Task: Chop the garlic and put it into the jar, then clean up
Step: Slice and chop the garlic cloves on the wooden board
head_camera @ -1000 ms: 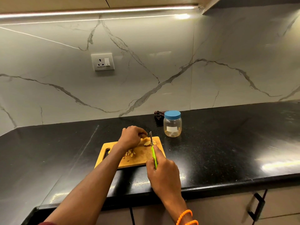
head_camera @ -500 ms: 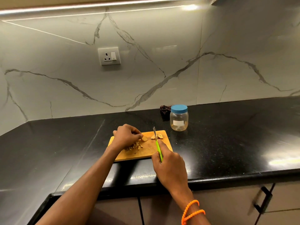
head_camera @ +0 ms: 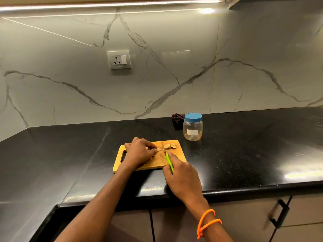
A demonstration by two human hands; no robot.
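Since a moment ago the left hand (head_camera: 139,151) has slid along the cutting board (head_camera: 176,157), fingertips curled down, pinning a garlic (head_camera: 158,149) piece just left of the blade. Right hand (head_camera: 181,177) wraps the green-handled knife (head_camera: 167,158). Cut slices (head_camera: 170,146) lie beyond the blade. Garlic is small, light, slippery: best pinched from above, fingertips tucked. Jar (head_camera: 193,127), lidded, stands well beyond both hands

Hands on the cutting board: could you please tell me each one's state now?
Left hand: fingers curled, pinning a garlic piece.
Right hand: gripping the knife.
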